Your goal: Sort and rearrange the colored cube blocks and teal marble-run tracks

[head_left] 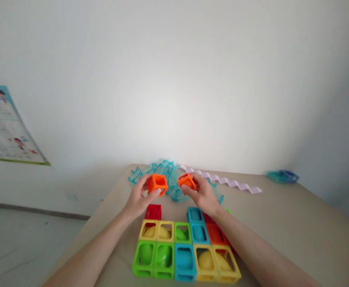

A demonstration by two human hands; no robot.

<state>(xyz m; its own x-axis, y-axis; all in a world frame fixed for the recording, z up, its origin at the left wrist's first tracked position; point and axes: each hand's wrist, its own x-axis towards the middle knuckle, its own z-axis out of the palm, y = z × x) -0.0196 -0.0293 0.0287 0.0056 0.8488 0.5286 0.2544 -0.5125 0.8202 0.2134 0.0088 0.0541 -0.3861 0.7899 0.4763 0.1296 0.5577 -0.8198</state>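
Note:
My left hand (142, 195) grips an orange open-sided cube block (157, 184) between thumb and fingers. A second orange cube block (187, 181), tilted and with a solid orange shape inside, sits in the grasp of my right hand (203, 194). The two cubes are apart, held above the table. Below them lie rows of cube blocks: green (164, 257), blue (184, 259), yellow (206, 261) and red-orange (216, 233), many with rounded shapes inside. A red cube (153, 212) stands at the back left of the rows. My right forearm covers some blocks on the right.
Translucent teal plastic pieces (169, 175) are heaped behind my hands. A pale purple zigzag strip (231, 182) lies along the wall. At the far right corner are a dark blue box-shaped piece (289, 176) and teal material (275, 176). A poster (10, 127) hangs on the left.

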